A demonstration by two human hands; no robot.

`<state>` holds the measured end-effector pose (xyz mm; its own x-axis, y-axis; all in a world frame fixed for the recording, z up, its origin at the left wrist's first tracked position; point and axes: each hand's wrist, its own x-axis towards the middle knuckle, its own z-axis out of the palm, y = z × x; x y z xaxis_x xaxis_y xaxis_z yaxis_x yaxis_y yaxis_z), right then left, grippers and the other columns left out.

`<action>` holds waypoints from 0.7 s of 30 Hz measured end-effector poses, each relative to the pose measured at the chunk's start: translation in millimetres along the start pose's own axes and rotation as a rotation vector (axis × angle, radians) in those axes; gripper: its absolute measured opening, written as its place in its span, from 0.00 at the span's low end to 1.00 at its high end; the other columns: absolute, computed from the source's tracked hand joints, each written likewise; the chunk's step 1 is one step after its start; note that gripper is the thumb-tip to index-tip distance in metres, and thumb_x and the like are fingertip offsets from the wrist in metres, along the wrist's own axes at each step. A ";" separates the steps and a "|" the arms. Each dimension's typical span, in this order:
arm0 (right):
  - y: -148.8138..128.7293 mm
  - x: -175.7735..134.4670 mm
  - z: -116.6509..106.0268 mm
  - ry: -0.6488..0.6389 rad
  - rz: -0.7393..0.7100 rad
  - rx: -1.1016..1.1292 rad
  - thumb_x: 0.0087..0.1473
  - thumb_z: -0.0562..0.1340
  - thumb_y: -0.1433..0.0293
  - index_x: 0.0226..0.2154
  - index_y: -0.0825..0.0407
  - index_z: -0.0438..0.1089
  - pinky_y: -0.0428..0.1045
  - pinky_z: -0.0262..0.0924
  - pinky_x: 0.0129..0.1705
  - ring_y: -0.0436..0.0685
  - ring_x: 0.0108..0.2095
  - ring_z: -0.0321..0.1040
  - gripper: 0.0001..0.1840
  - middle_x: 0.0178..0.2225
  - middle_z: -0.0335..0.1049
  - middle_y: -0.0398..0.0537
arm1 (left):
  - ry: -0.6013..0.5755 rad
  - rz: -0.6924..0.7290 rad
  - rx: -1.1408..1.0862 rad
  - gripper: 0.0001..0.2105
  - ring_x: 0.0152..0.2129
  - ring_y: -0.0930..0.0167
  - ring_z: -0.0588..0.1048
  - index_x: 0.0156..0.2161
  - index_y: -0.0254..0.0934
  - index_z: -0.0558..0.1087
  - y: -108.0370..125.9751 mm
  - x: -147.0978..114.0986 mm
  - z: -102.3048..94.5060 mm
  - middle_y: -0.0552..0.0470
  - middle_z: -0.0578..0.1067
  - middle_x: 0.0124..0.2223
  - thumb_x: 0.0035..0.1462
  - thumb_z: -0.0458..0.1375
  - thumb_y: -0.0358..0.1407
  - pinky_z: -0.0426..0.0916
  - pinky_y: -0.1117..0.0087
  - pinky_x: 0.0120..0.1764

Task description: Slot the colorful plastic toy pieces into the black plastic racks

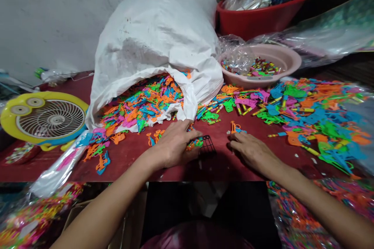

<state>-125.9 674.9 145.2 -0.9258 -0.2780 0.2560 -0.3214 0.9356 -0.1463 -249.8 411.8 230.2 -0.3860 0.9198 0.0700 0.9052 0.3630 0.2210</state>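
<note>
My left hand (177,146) is curled around a small bunch of green, orange and blue plastic toy guns (195,143), just above the red tabletop. A black plastic grid (208,144) lies flat beside its fingertips. To the right, my right hand (253,151) is low over the table with its fingers bent together. An orange plastic piece (233,127) and a bit of blue show right behind these fingers; what lies under the fingertips is hidden. A few orange pieces (157,135) rest behind my left wrist.
A big white sack (157,27) spills coloured toy guns (146,101). Another pile (315,109) spreads to the right. A pink basin (263,81) holds small striped pieces, with a red tub (251,19) behind. A yellow fan (43,120) stands left. Filled plastic bags flank my legs below the table edge.
</note>
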 end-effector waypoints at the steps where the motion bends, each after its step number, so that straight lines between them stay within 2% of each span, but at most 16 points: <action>1: 1.0 -0.7 0.3 0.001 0.048 -0.018 0.62 0.52 0.74 0.38 0.51 0.71 0.50 0.57 0.43 0.56 0.41 0.66 0.12 0.40 0.70 0.52 | -0.004 -0.002 0.016 0.19 0.46 0.61 0.67 0.56 0.44 0.68 0.7 0.6 -1.0 0.43 0.66 0.51 0.60 0.56 0.44 0.64 0.60 0.46; 3: 1.5 0.5 -0.2 -0.025 0.215 -0.098 0.63 0.52 0.68 0.38 0.53 0.70 0.50 0.57 0.41 0.58 0.39 0.67 0.12 0.38 0.71 0.53 | -0.023 -0.021 0.052 0.20 0.43 0.61 0.67 0.55 0.42 0.68 3.0 2.6 -3.0 0.43 0.66 0.49 0.59 0.57 0.44 0.65 0.60 0.43; 5: -1.2 5.4 -0.9 -0.071 0.404 -0.196 0.63 0.53 0.60 0.37 0.54 0.69 0.50 0.57 0.37 0.59 0.36 0.70 0.16 0.35 0.72 0.54 | -0.051 -0.048 0.078 0.16 0.40 0.62 0.67 0.50 0.40 0.71 6.0 5.0 -4.6 0.44 0.66 0.46 0.59 0.56 0.44 0.65 0.61 0.40; 8: -7.9 16.6 -2.8 -0.209 0.535 -0.288 0.62 0.54 0.59 0.44 0.56 0.68 0.49 0.56 0.32 0.61 0.36 0.73 0.18 0.37 0.75 0.57 | -0.074 -0.080 0.083 0.14 0.39 0.62 0.67 0.46 0.39 0.71 9.7 7.4 -5.5 0.44 0.66 0.45 0.59 0.55 0.43 0.65 0.61 0.40; 12: -11.4 26.9 -9.6 -0.412 0.557 -0.271 0.62 0.52 0.71 0.49 0.57 0.65 0.49 0.56 0.30 0.63 0.37 0.75 0.15 0.38 0.76 0.60 | -0.070 -0.067 0.057 0.12 0.44 0.61 0.67 0.45 0.38 0.70 10.9 8.1 -4.8 0.43 0.66 0.51 0.59 0.55 0.41 0.65 0.59 0.45; 15: -9.0 25.6 -14.9 -0.471 0.549 -0.236 0.59 0.49 0.78 0.47 0.57 0.66 0.49 0.56 0.30 0.62 0.36 0.75 0.16 0.35 0.76 0.60 | -0.064 -0.027 0.042 0.11 0.47 0.59 0.66 0.45 0.38 0.69 10.5 8.7 -5.3 0.43 0.67 0.54 0.59 0.54 0.39 0.63 0.56 0.48; 18: -2.3 19.5 -19.3 -0.421 0.518 -0.200 0.58 0.50 0.78 0.46 0.56 0.65 0.49 0.53 0.29 0.61 0.34 0.74 0.16 0.34 0.75 0.58 | -0.093 -0.019 0.019 0.09 0.42 0.61 0.68 0.43 0.38 0.69 10.1 9.9 -6.2 0.45 0.71 0.47 0.58 0.53 0.36 0.62 0.56 0.47; 21: 8.0 15.6 -21.2 -0.267 0.494 -0.102 0.55 0.53 0.77 0.43 0.55 0.65 0.47 0.49 0.27 0.57 0.30 0.71 0.13 0.31 0.73 0.53 | -0.115 -0.033 -0.002 0.07 0.37 0.63 0.69 0.40 0.38 0.69 9.5 10.5 -5.7 0.47 0.72 0.40 0.57 0.52 0.35 0.62 0.58 0.44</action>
<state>-138.7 682.7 168.3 -0.9837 0.1650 -0.0718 0.1711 0.9811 -0.0905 -246.3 424.1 238.6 -0.3929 0.9183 -0.0493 0.8917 0.3935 0.2236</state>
